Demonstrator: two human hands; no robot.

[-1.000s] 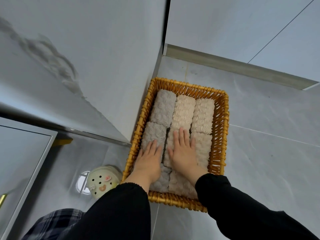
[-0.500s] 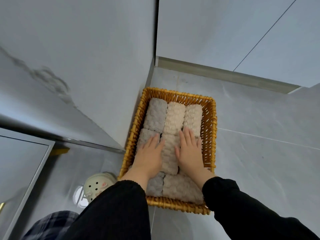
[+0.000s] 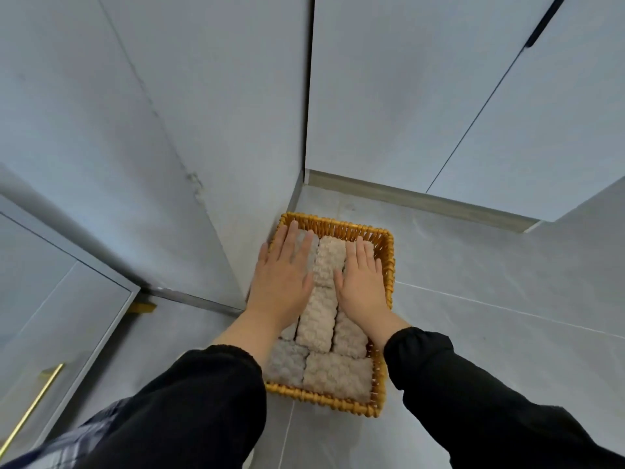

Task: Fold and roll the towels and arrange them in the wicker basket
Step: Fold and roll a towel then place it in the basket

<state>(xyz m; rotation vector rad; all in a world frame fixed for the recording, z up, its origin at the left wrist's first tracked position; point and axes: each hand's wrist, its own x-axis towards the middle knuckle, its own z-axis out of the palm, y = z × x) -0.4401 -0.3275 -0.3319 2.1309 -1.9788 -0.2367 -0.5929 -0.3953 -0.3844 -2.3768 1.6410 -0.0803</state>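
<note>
Both hands lay flat, fingers straight and slightly spread, palms down on the rolled towels. In the head view, the left hand [image 3: 282,282] covered the far left column, its fingertips reaching the far rim of the wicker basket [image 3: 388,265]. The right hand [image 3: 363,282] covered the far right column. Neither hand gripped anything.

The centre column towel [image 3: 329,262] was exposed between the two hands. Half a second earlier the hands had rested side by side over the middle of the basket; they had since moved to the far end and stood further apart.

The towels, cream and pale grey, filled the basket in three close columns. A cream towel [image 3: 338,374] and a grey towel [image 3: 287,363] lay at the near end.

The basket stood on the grey tiled floor [image 3: 490,316], its left side against the wall [image 3: 169,130] and its far end near the cabinet plinth [image 3: 422,198]. Black sleeves [image 3: 203,401] covered both forearms. A brass handle [image 3: 30,404] showed at near left. The white perforated object seen earlier at near left was no longer in view.
</note>
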